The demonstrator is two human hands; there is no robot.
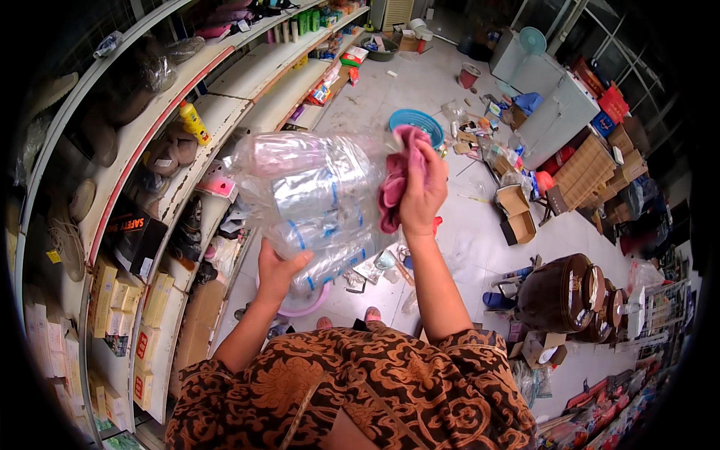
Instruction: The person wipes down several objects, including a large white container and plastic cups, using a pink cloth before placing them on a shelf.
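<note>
A large pack in clear plastic wrap (319,196), with shiny clear and pinkish rolled shapes and blue marks inside, is held up in front of me. My left hand (279,268) grips its lower left corner, thumb on the near face and fingers hidden behind it. In my right hand (425,193) is a bunched pink cloth (395,184), pressed against the pack's right end. What exactly the wrap contains, I cannot make out.
Shelves (225,101) with shoes, boxes and a yellow bottle (194,124) run along the left. Across the floor lie a blue basket (416,124), an open cardboard box (514,214) and scattered small items. Brown jars (559,294) stand at right. Below the pack is a pinkish basin (306,304).
</note>
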